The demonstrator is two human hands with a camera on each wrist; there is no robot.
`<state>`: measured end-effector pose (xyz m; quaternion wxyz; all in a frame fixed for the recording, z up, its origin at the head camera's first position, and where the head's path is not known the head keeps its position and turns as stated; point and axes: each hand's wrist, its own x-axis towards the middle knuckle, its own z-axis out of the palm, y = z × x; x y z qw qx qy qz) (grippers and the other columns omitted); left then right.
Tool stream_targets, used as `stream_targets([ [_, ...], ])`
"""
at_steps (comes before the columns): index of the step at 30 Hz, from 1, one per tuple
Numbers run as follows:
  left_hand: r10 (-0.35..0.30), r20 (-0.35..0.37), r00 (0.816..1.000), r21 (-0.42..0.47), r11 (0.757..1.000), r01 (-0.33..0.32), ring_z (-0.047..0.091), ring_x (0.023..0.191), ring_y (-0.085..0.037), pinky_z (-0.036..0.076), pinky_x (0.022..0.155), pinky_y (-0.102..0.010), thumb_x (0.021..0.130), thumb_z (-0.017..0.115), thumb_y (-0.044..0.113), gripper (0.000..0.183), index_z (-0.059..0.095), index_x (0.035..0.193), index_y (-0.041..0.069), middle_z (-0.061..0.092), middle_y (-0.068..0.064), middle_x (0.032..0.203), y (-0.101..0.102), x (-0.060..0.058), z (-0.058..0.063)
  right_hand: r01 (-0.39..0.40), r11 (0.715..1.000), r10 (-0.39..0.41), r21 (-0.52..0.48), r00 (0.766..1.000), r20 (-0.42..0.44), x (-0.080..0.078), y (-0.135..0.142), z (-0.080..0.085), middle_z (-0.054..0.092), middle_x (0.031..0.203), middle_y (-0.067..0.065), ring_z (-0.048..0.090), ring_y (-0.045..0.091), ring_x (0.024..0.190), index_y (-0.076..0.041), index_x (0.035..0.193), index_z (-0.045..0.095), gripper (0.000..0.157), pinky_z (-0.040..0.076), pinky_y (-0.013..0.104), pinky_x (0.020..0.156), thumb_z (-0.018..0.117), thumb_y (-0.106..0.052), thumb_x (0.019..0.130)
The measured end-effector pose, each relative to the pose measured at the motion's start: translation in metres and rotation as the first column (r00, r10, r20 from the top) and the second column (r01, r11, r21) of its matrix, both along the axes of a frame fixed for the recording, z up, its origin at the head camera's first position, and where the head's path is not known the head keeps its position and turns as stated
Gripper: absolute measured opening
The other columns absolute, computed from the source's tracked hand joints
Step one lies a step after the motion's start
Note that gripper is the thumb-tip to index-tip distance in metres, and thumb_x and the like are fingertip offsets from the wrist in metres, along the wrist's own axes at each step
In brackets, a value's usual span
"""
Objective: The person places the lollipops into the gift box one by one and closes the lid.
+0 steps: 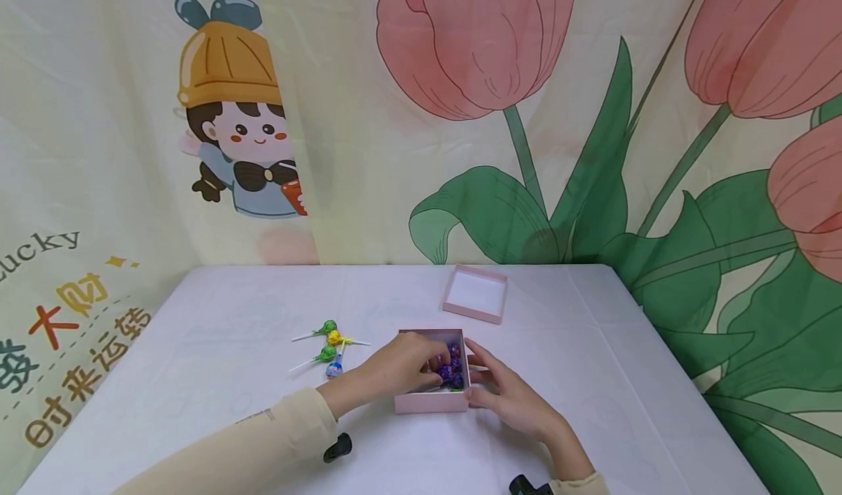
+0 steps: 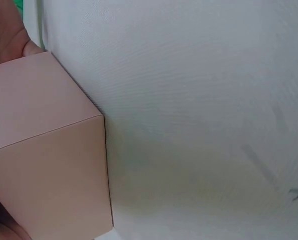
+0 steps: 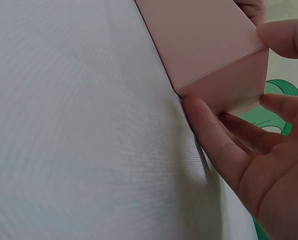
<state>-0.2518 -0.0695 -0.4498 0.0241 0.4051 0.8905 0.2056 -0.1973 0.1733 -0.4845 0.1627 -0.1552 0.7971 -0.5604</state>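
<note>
A pink box [image 1: 430, 405], open at the top, stands on the table and holds several purple-wrapped candies [image 1: 452, 371]. My left hand [image 1: 401, 363] reaches over its left wall with the fingers bent down inside, beside the candies. The fingertips are partly hidden, so whether they pinch anything cannot be seen. At the right wall, my right hand [image 1: 516, 400] rests its extended fingers and thumb against the box. The right wrist view shows these fingers [image 3: 221, 145] spread along the end of the box [image 3: 204, 40].
Left of the box lie several lollipops: two green ones [image 1: 327, 354], a yellow one [image 1: 334, 337] and a blue one [image 1: 335, 368]. The shallow pink lid [image 1: 475, 295] lies behind the box with its white inside facing up. A printed cloth [image 1: 355, 188] hangs behind the white table [image 1: 230, 312].
</note>
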Motion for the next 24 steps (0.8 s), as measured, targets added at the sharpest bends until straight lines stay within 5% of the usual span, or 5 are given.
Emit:
stream_targets([
  [24,0.056,-0.06,0.997,-0.029,0.998,-0.058,0.062,0.076,-0.004,0.058,0.076,-0.022,0.091,0.087,0.019,0.017,0.076,0.103,0.013,0.077,0.002,0.094,0.0031,0.0047,-0.0043,0.015,1.0,-0.015,0.016,1.0,-0.005,0.0003,0.0,-0.0007,0.041,0.164,0.02,0.051,0.041,0.143,-0.03,0.17,0.023,0.081,0.056,0.051,0.104,0.069,-0.027,0.103],
])
